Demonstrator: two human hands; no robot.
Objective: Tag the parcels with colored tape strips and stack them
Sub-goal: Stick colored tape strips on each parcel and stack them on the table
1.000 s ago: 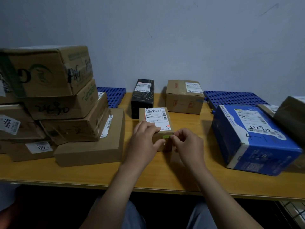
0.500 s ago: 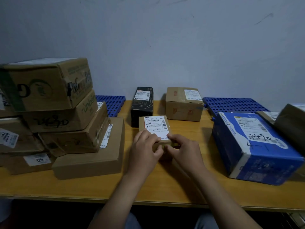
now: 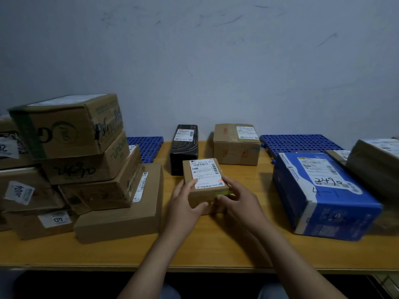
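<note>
Gripping small parcel (image 3: 205, 184) at frame centre on table (image 3: 216, 247): left hand (image 3: 185, 203) clamps its left side, right hand (image 3: 239, 201) wraps its right corner. Both were pinching the front edge earlier; green tape strip (image 3: 225, 192) now exposed there.

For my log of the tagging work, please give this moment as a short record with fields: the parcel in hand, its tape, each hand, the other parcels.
parcel in hand: small brown parcel, white label on top
tape: green strip on its near top edge, right end
left hand: grips the parcel's left side
right hand: grips its right side, by the strip
stack: brown cartons piled at the left of the table
others: black box and brown box behind; blue parcel at the right
</note>
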